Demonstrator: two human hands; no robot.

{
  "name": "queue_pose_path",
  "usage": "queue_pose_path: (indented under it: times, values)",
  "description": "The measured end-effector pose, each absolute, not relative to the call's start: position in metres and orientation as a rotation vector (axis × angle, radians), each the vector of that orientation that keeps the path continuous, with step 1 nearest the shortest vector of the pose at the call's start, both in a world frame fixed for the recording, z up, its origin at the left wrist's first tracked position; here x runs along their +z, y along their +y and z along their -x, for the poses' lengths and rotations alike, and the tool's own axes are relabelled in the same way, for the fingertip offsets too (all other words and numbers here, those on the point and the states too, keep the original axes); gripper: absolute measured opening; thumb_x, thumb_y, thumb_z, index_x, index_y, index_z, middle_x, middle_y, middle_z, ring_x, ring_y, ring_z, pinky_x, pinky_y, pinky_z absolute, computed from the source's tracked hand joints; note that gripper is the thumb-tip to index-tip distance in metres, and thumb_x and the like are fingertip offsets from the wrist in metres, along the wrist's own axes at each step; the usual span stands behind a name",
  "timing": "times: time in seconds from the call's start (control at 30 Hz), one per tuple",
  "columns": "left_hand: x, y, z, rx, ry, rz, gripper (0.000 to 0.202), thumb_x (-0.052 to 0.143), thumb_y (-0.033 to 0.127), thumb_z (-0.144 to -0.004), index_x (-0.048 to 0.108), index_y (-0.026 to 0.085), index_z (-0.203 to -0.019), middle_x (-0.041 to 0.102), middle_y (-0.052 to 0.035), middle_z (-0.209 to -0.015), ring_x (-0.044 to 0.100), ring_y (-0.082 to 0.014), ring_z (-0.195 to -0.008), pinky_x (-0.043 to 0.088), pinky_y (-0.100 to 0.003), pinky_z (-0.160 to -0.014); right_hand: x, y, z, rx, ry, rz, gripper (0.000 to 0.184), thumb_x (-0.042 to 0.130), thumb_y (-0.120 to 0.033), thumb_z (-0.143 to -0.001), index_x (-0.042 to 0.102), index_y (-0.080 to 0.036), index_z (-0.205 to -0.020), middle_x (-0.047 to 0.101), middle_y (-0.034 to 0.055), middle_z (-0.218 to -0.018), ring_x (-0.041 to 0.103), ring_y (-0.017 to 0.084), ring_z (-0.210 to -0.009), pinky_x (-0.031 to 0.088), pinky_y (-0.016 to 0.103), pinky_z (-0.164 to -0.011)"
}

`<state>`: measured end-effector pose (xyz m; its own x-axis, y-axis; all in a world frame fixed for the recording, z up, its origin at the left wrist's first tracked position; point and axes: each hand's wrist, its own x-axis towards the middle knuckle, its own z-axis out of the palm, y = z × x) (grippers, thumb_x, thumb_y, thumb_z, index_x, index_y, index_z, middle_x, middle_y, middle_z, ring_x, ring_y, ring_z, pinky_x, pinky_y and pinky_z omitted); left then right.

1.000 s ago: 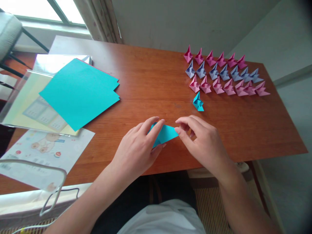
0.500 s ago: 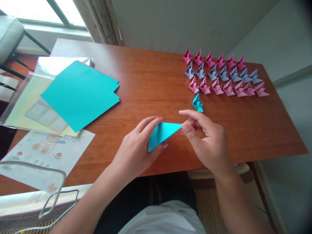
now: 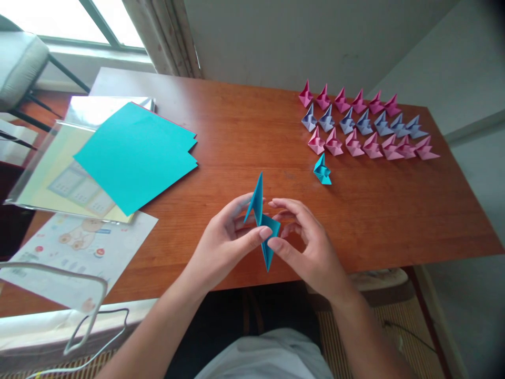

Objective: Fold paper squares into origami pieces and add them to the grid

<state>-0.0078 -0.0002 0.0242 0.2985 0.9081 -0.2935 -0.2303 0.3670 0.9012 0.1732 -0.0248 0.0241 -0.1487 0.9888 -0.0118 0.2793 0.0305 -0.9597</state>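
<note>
A folded turquoise paper piece point(image 3: 262, 221) stands on edge between both hands, above the near edge of the wooden table point(image 3: 244, 137). My left hand point(image 3: 223, 242) pinches it from the left with thumb and fingers. My right hand point(image 3: 305, 245) pinches it from the right. One point of the paper sticks up, another points down towards me. A finished turquoise folded figure point(image 3: 322, 171) lies on the table just beyond my right hand.
Rows of pink and lilac folded figures point(image 3: 365, 126) cover the far right of the table. A stack of turquoise sheets point(image 3: 136, 152) lies on a clear plastic sleeve point(image 3: 47, 173) at the left, with a printed sheet point(image 3: 79, 252) below it.
The paper lay flat under both hands a second ago. Now it is lifted, turned upright and held closer to me, with both hands pinching it together.
</note>
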Motion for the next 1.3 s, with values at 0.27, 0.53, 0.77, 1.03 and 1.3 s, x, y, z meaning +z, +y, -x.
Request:
queue_pose_path:
  times: [0.27,0.53,0.77,1.03,1.3]
  values:
    - [0.017,-0.004,0.008,0.929,0.912,-0.833,0.052,0.083,0.032,-0.081,0.065,0.021,-0.129,0.069,-0.0115,-0.135,0.071,-0.0299,-0.113,0.059,-0.038,-0.093,0.026,-0.023,-0.166,1.128,-1.586,1.347,0.049,0.073,-0.036,-0.091,0.055,-0.032,-0.136,0.059,0.0073,-0.140,0.065,0.022,-0.113,0.060,0.033,-0.085]
    - [0.018,-0.003,0.012,0.917,0.939,-0.796,0.054,0.084,0.029,-0.081,0.062,0.019,-0.130,0.068,-0.0127,-0.137,0.069,-0.0301,-0.117,0.058,-0.040,-0.098,0.025,-0.026,-0.168,1.114,-1.583,1.398,0.043,0.064,-0.025,-0.094,0.056,-0.029,-0.136,0.059,0.0087,-0.140,0.065,0.022,-0.116,0.060,0.035,-0.088]
    - [0.018,-0.005,0.012,0.901,0.900,-0.804,0.057,0.082,0.029,-0.082,0.061,0.021,-0.135,0.066,-0.0125,-0.139,0.064,-0.0327,-0.125,0.055,-0.042,-0.103,0.028,-0.026,-0.165,1.036,-1.652,1.398,0.048,0.059,-0.013,-0.091,0.056,-0.029,-0.136,0.062,0.0077,-0.137,0.063,0.024,-0.119,0.059,0.038,-0.093]
    - [0.019,-0.007,0.015,0.900,0.930,-0.811,0.053,0.071,0.038,-0.091,0.061,0.023,-0.140,0.066,-0.0109,-0.140,0.057,-0.0341,-0.134,0.049,-0.044,-0.110,0.036,-0.025,-0.160,0.866,-1.688,1.437,0.045,0.055,-0.009,-0.089,0.059,-0.027,-0.130,0.067,0.0058,-0.129,0.066,0.022,-0.112,0.058,0.036,-0.093]
    - [0.010,-0.010,0.023,0.831,0.933,-0.785,0.052,0.060,0.040,-0.096,0.056,0.025,-0.146,0.064,-0.0102,-0.143,0.062,-0.0350,-0.127,0.058,-0.041,-0.096,0.039,-0.024,-0.161,0.826,-1.680,1.419,0.040,0.054,-0.010,-0.091,0.062,-0.028,-0.126,0.070,0.0048,-0.126,0.067,0.022,-0.110,0.059,0.036,-0.089]
